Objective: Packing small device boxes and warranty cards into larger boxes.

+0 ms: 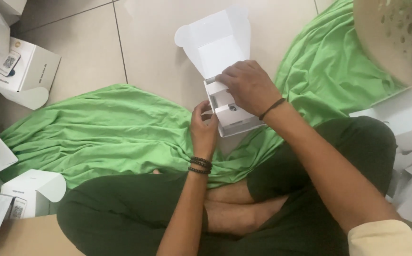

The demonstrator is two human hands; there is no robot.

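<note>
I sit cross-legged on a tiled floor over a green cloth [101,128]. A small open white cardboard box [232,118] with its lid flap [217,40] raised is held in front of my knees. My left hand [203,128] grips the box's left side from below. My right hand [248,85] rests on top of the box, fingers pressing on a white insert inside it. A small dark round part [233,108] shows in the insert. The rest of the box's contents are hidden by my right hand.
More white boxes lie around: an open one at upper left [26,71], one at lower left [33,189], several at the right [405,123]. A brown cardboard piece [21,234] lies at the bottom left. A tan round object [395,33] fills the top right.
</note>
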